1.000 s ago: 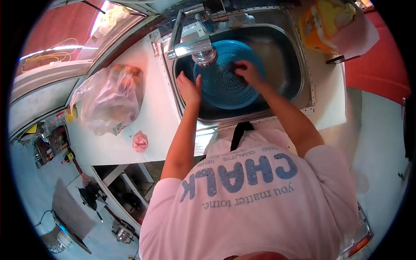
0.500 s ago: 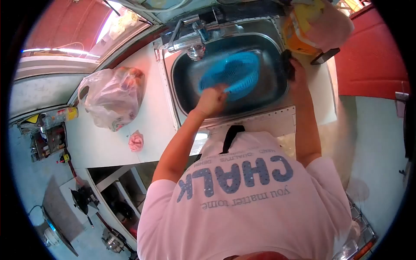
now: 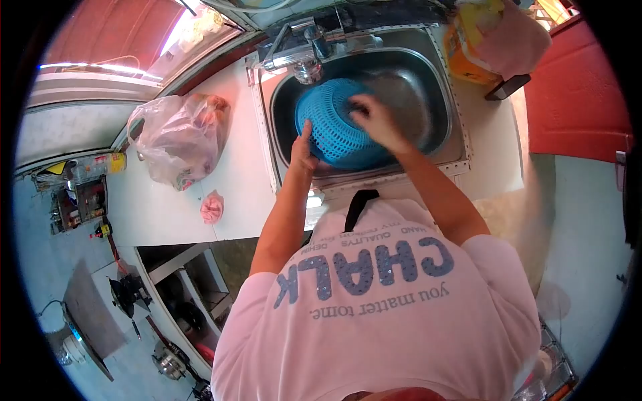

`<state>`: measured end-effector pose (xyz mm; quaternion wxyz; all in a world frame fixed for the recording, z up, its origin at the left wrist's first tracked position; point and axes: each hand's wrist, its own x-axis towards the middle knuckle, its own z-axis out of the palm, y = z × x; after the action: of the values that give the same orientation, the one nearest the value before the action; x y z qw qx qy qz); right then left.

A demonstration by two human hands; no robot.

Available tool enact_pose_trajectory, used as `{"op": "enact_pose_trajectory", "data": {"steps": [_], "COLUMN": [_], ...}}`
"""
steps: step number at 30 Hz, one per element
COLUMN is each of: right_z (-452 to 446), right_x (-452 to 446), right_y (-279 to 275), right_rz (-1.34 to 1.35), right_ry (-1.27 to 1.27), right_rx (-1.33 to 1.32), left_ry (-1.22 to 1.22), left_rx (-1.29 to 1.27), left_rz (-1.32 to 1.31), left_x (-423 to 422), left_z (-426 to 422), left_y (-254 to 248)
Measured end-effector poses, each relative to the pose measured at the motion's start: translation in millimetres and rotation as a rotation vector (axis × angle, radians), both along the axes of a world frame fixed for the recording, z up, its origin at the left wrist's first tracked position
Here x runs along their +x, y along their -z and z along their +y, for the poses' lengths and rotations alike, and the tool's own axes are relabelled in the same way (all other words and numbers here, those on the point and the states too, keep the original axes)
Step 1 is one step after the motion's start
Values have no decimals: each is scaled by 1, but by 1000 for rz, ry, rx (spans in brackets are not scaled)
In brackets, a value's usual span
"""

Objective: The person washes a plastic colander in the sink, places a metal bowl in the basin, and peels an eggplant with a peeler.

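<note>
The blue basket [image 3: 334, 137] is in the sink [image 3: 418, 87], tipped so its holey side shows, near the tap [image 3: 307, 70]. The left hand [image 3: 305, 155] is clamped on the basket's edge, maybe so it won't slide or roll. The right hand [image 3: 376, 121], apart from the left one, is up by the basket's round bottom, likely because the tipping makes that part easy to reach. It is blurry, so I can't tell if it holds something.
</note>
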<state>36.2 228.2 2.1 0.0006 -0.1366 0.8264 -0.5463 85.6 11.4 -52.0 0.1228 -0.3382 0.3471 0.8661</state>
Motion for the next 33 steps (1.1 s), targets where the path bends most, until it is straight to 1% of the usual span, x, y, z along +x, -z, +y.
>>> {"op": "enact_pose_trajectory", "data": {"steps": [1, 2, 5, 6, 9, 10, 11, 12, 13, 14, 17, 18, 21, 22, 24, 25, 27, 28, 29, 30, 32, 33], "right_z": [-11, -9, 6, 2, -36, -38, -33, -21, -11, -7, -43, -54, -37, -27, -42, -50, -62, -56, -45, -31, -35, -40], "right_x": [0, -7, -43, -42, -15, -13, -22, -37, -54, -64, -36, -26, -61, -75, -73, -69, -46, -58, -72, -83, -77, -69], "right_y": [6, 11, 48, 36, 24, 12, 22, 41, 54, 56, 29, 22, 52, 53, 54, 41, 10, 29, 50, 64, 49, 36], "right_rz": [149, 280, -85, -161, 115, 183, 100, 12, -67, -112, 9, 136, 63, -33, 2, 20, 96, 85, 67, 69, -27, -76], "right_ry": [-90, -34, 283, 274, 3, -125, -53, 21, 93, 243, 82, -46, 36, 191, 149, 130, -117, -92, -67, 76, 134, 165], "right_rx": [169, 205, 411, 468, 231, 178, 219, 257, 296, 415, 272, 138, 263, 309, 385, 427, 212, 258, 302, 288, 424, 492], "left_ry": [-1, -35, -93, -107, -124, -115, -106, -116, -109, -104, -95, -95, -103, -110, -124, -119, -106, -122, -128, -136, -148, -164], "left_rx": [-51, -26, -31, -42, -46, -38, -33, -73, -81, -89, -80, -69, -46, -102, -219, -182, -108, -71, -97, -121, -190, -168], "left_rz": [15, -29, -115, -108, -79, -64, -52, -126, -129, -131, -128, -126, -98, -118, -157, -132, -84, -57, -80, -94, -135, -145], "left_x": [-1, 0, 3, 2, -1, 0, 4, 6, 4, 3, 0, 0, 5, 2, -4, -3, 0, 2, 6, 3, -3, -3], "left_z": [3, 3, 5, 4, -2, -6, -10, -3, -1, 0, -10, -11, -6, -1, 6, 3, -5, -7, -6, -1, 9, 6], "left_y": [0, 0, -12, -11, 6, 13, 19, 5, 4, 4, 12, 12, 13, 6, -9, -7, 4, 7, 11, 9, -7, -5]}}
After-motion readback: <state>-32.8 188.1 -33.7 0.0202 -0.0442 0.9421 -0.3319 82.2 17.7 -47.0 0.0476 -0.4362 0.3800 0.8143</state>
